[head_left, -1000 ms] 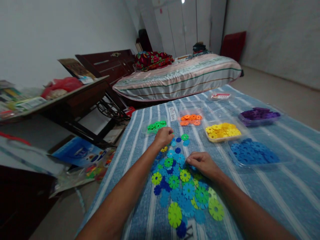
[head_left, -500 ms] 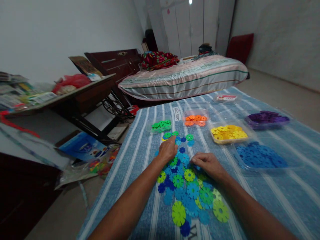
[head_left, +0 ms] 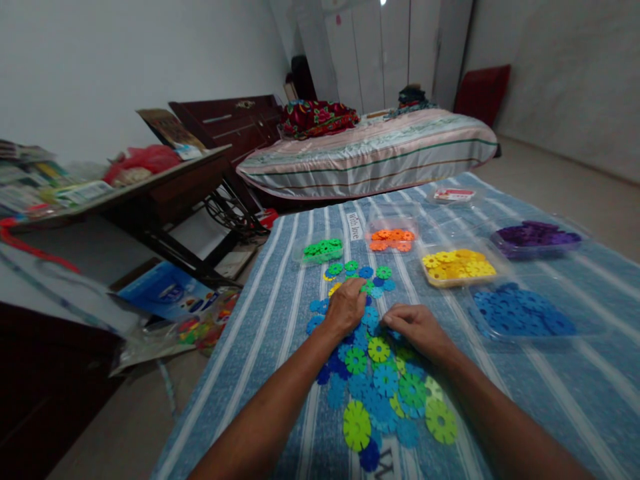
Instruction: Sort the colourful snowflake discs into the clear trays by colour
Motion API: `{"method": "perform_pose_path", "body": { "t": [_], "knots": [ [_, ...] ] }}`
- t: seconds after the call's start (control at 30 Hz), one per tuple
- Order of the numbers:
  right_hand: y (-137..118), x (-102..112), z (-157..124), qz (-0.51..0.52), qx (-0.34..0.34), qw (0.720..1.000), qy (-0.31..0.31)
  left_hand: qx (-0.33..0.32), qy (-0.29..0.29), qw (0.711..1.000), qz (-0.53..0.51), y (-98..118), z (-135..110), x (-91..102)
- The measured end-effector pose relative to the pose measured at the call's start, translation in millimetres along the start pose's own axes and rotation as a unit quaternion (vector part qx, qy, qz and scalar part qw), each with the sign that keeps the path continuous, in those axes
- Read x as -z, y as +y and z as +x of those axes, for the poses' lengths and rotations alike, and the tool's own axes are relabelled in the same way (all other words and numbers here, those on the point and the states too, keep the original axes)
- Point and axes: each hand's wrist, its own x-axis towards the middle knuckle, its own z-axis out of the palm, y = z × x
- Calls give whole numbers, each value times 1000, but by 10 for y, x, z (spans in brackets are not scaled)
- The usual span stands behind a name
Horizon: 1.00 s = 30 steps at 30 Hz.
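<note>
A pile of flat plastic snowflake discs in blue, green and lime lies on a blue striped cloth. My left hand rests palm down on the pile's far edge, its fingers curled over a green disc. My right hand sits just beside it on the right, fingers bent and pinched onto the discs; what it holds is hidden. Several loose discs lie just beyond my left hand.
Clear trays hold sorted discs: green, orange, yellow, blue and purple. A striped mattress lies beyond the cloth. A dark wooden table with clutter stands at the left.
My left hand has drawn back from the green tray toward me and settled on the pile's far edge. My right hand has stayed almost in place.
</note>
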Motion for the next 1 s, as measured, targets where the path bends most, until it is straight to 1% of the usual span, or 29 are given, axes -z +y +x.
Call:
{"method": "perform_pose_path", "body": {
  "t": [0.07,0.13,0.2,0.3,0.37,0.47,0.67,0.77,0.9,1.0],
  "knots": [
    [4,-2,-2,1,-5,1000,-2,67,9,996,52,-105,28,117],
    [10,-5,-1,3,-8,1000,1,134,1,986,103,-216,69,236],
    [16,-7,3,5,-7,1000,3,182,-24,974,130,-306,116,326],
    [26,-9,8,8,-7,1000,3,218,-78,964,130,-377,186,381],
    [34,-10,10,9,-5,1000,4,228,-107,960,124,-392,229,374],
    [41,-9,11,8,0,1000,5,239,-111,959,103,-407,281,340],
    [20,1,13,5,-3,1000,0,254,-87,960,76,-473,315,301],
    [23,-2,17,11,-5,1000,1,257,-64,962,62,-503,309,311],
    [51,-12,24,9,-3,1000,6,242,-23,970,17,-533,314,359],
    [72,-18,30,8,2,1000,6,225,-5,974,-38,-500,346,387]
  ]
}}
